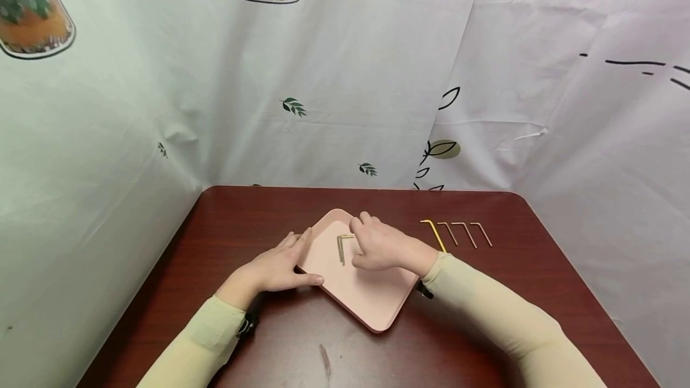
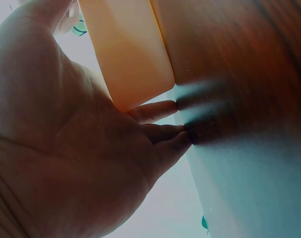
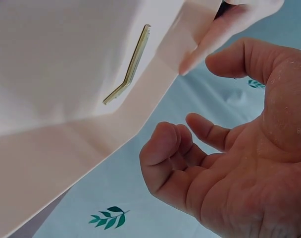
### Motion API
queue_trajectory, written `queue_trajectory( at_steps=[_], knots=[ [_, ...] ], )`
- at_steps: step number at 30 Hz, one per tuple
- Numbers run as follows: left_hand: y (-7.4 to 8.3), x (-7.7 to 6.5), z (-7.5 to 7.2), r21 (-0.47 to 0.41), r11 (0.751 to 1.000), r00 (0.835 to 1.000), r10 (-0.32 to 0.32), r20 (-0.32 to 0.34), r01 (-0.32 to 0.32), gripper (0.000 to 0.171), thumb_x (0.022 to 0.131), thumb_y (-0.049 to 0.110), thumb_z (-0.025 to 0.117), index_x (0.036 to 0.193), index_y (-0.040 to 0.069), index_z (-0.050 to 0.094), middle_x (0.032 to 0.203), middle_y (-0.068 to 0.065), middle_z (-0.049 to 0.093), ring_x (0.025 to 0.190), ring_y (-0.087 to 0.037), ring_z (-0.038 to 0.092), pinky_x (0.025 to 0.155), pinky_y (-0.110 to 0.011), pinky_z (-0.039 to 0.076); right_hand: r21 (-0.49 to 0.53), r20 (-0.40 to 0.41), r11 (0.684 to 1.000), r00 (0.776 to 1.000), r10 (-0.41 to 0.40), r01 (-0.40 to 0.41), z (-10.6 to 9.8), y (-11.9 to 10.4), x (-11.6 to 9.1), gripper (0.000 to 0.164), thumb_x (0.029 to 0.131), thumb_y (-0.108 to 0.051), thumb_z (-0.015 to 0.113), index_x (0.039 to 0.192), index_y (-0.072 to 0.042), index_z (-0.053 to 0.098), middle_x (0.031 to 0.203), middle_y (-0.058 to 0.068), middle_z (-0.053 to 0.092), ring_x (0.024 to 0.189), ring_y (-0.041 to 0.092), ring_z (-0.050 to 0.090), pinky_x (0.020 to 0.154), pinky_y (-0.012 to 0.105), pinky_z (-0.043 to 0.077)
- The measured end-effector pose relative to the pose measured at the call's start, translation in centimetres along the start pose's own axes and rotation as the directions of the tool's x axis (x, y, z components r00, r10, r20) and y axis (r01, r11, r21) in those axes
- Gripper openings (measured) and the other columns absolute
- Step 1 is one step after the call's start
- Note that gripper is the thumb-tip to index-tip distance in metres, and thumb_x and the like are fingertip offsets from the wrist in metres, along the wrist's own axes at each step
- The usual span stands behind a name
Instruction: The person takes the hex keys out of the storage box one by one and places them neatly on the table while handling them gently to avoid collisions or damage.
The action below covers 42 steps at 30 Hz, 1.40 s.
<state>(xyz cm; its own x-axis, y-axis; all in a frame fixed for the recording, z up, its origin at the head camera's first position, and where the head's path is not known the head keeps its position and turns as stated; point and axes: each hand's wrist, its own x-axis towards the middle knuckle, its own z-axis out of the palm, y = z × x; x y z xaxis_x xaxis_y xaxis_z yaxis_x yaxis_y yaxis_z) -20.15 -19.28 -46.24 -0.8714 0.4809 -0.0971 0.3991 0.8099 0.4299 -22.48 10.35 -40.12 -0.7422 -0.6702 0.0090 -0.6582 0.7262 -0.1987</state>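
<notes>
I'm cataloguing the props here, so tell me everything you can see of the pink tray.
The pink tray is a shallow, smooth rectangle with rounded corners and a raised rim, seemingly plastic. It lies askew on the dark table, with L-shaped rods inside. The left hand touches its left edge; the right hand is over it.

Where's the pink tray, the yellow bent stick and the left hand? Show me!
Pink tray (image 1: 372, 295): head view, on its bare floor toward the near corner.
Yellow bent stick (image 1: 438, 236): head view, on its long straight part.
Left hand (image 1: 274, 269): head view, on the back of the hand.
</notes>
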Motion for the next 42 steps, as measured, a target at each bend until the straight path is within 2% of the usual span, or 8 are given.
queue_trajectory(
  at_steps=[12, 17, 25, 32, 42],
  knots=[
    [0.2, 0.1, -0.1, 0.005, 1.000, 1.000, 0.001, 0.000, -0.001, 0.130, 0.091, 0.084, 0.070, 0.178, 0.004, 0.018, 0.175, -0.031, 0.031, 0.166, -0.050, 0.024, 0.122, -0.064, 0.041, -0.008, 0.016, 1.000, 1.000, -0.012, 0.012, 0.1, -0.7, 1.2, 0.047, 0.087, -0.028, 0.082, 0.115, -0.004, 0.054, 0.104, 0.011, 0.051, 0.087, 0.029, 0.056, 0.077, 0.044, 0.053],
    [0.2, 0.1, -0.1, 0.003, 1.000, 1.000, 0.005, -0.006, -0.005, 0.129, 0.091, 0.083, 0.071, 0.178, 0.003, 0.018, 0.174, -0.029, 0.034, 0.165, -0.051, 0.025, 0.122, -0.064, 0.041, -0.014, 0.036, 1.000, 0.999, -0.013, 0.013, 0.1, -0.9, 1.8, 0.046, 0.089, -0.028, 0.080, 0.118, -0.003, 0.053, 0.105, 0.012, 0.051, 0.088, 0.028, 0.056, 0.079, 0.043, 0.053],
    [0.2, -0.1, -0.3, -0.001, 1.000, 1.000, -0.002, 0.002, 0.002, 0.129, 0.092, 0.082, 0.071, 0.178, 0.003, 0.017, 0.176, -0.032, 0.029, 0.166, -0.052, 0.023, 0.124, -0.064, 0.039, -0.014, 0.080, 1.000, 0.997, 0.019, -0.018, 0.5, -1.3, 2.8, 0.049, 0.089, -0.027, 0.079, 0.124, -0.002, 0.053, 0.112, 0.013, 0.052, 0.093, 0.028, 0.058, 0.084, 0.042, 0.054],
    [0.2, -0.1, -0.4, -0.003, 1.000, 1.000, -0.008, 0.005, 0.008, 0.129, 0.092, 0.082, 0.071, 0.178, 0.003, 0.017, 0.175, -0.031, 0.031, 0.166, -0.050, 0.023, 0.123, -0.064, 0.040, -0.008, 0.079, 0.999, 0.996, 0.031, -0.031, 0.8, -1.9, 3.7, 0.048, 0.088, -0.027, 0.079, 0.119, -0.002, 0.053, 0.113, 0.015, 0.054, 0.095, 0.029, 0.060, 0.086, 0.045, 0.056],
    [0.0, -0.1, -0.1, -0.005, 1.000, 1.000, -0.013, 0.008, 0.013, 0.129, 0.091, 0.084, 0.070, 0.179, 0.005, 0.016, 0.177, -0.031, 0.029, 0.167, -0.049, 0.022, 0.123, -0.064, 0.041, -0.006, 0.093, 0.999, 0.994, 0.051, -0.051, 1.8, -2.3, 4.7, 0.076, 0.092, -0.029, 0.084, 0.145, 0.010, 0.045, 0.131, 0.025, 0.059, 0.113, 0.028, 0.064, 0.105, 0.038, 0.053]
  ],
)
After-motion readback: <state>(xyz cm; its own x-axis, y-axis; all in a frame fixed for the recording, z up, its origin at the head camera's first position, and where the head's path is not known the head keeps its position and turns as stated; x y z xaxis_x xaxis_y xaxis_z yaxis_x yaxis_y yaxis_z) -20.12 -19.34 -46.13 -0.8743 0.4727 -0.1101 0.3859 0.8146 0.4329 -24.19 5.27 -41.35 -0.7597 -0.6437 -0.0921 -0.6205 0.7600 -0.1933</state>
